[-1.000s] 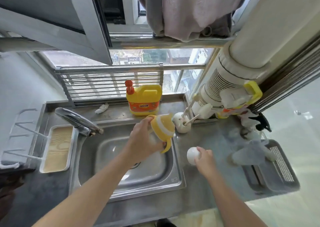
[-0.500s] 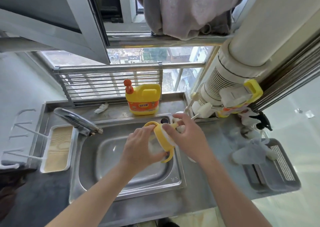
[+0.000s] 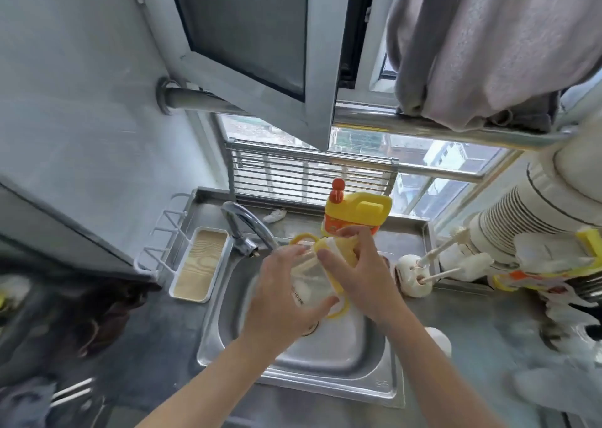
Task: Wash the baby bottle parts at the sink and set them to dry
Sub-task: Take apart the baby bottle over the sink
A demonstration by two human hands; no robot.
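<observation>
Above the steel sink (image 3: 368, 378) I hold a clear baby bottle (image 3: 311, 285) with a yellow handled collar (image 3: 335, 285). My left hand (image 3: 280, 300) grips the clear body from the left. My right hand (image 3: 361, 277) grips the yellow collar and top from the right. One yellow handle loop (image 3: 301, 239) sticks up behind my fingers, another hangs below. A white round cap (image 3: 439, 339) lies on the counter right of the sink, partly hidden by my right forearm.
The faucet (image 3: 247, 228) arches over the sink's back left. A yellow detergent jug (image 3: 358, 212) stands behind the sink. A white brush holder (image 3: 413, 277) with brushes sits at right. A soap tray (image 3: 198, 264) sits at left. Cloth lies on the far right counter.
My right hand left the white cap on the counter and came onto the bottle's yellow top. The view swung left and the bottle now sits closer to the faucet.
</observation>
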